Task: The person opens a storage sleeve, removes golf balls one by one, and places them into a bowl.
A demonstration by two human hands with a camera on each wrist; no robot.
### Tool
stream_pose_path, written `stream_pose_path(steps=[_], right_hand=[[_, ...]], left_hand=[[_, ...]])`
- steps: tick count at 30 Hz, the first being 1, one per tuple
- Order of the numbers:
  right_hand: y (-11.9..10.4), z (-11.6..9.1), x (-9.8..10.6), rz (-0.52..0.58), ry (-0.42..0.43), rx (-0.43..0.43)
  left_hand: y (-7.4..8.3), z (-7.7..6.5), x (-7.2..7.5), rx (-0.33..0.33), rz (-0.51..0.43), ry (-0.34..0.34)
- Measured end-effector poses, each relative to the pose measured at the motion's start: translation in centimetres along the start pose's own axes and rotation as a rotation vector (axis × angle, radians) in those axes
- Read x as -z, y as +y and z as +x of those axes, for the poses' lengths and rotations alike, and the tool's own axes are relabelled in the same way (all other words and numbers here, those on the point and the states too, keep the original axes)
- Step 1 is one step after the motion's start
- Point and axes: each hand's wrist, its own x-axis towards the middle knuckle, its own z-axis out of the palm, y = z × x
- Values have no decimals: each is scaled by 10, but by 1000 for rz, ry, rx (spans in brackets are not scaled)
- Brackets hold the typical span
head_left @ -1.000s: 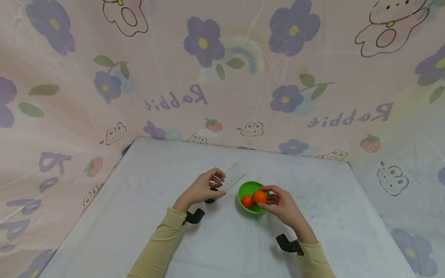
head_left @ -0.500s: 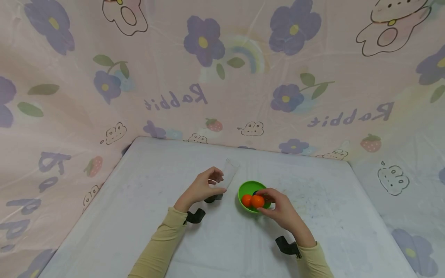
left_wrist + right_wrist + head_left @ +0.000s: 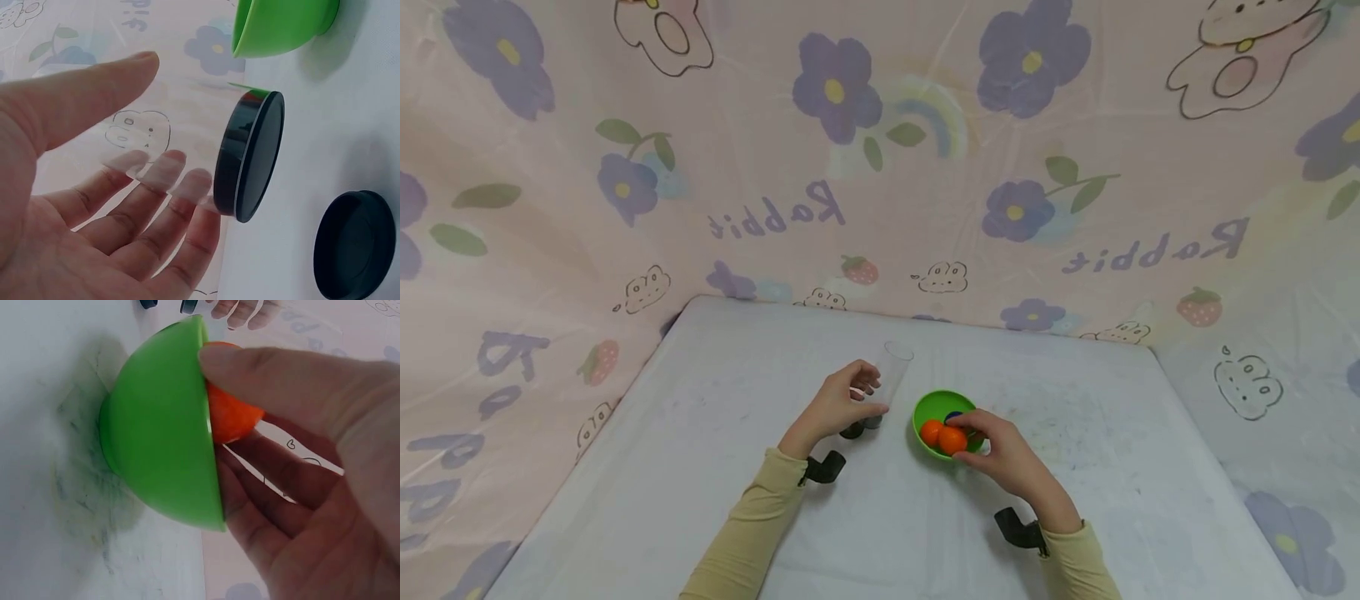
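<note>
My left hand [image 3: 842, 402] holds a clear tube [image 3: 892, 371], fingers on one side and thumb on the other. The tube leans slightly, its far rim up; a black cap [image 3: 259, 156] covers its lower end. To the right is a green bowl [image 3: 927, 407]. In it lie an orange ball [image 3: 931, 432] and a dark blue thing [image 3: 953, 414], partly hidden by fingers. My right hand [image 3: 1003, 448] pinches a second orange ball [image 3: 952, 441] inside the bowl's near side. In the right wrist view, the thumb overlaps the bowl's rim and this ball's upper part stands above it.
A loose black lid [image 3: 354, 247] lies on the white tabletop [image 3: 880, 517] beneath the left hand. Behind the table hangs a pink patterned cloth [image 3: 895, 208]. Black wrist mounts [image 3: 825, 467] project from both sleeves, close over the table.
The right hand has lowered its orange ball deeper into the bowl and slightly left, revealing the dark blue thing. The clear tube has swung from a rightward slant to nearly upright.
</note>
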Motion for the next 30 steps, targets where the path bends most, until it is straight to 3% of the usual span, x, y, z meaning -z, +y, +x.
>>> stream_pose_path(steps=[9,16,22,30], right_hand=[[2,-1,-1,-4,0,35],[-1,-2,2,34,23,3],[-4,-3,5,60,53,27],[-4,-3,8,75,60,-21]], left_hand=[[-1,2,-5,3,-6,10],[-5,6,-9,2,19,1],[-7,11,-11,20,36,31],[-15,18,-18,16,76,52]])
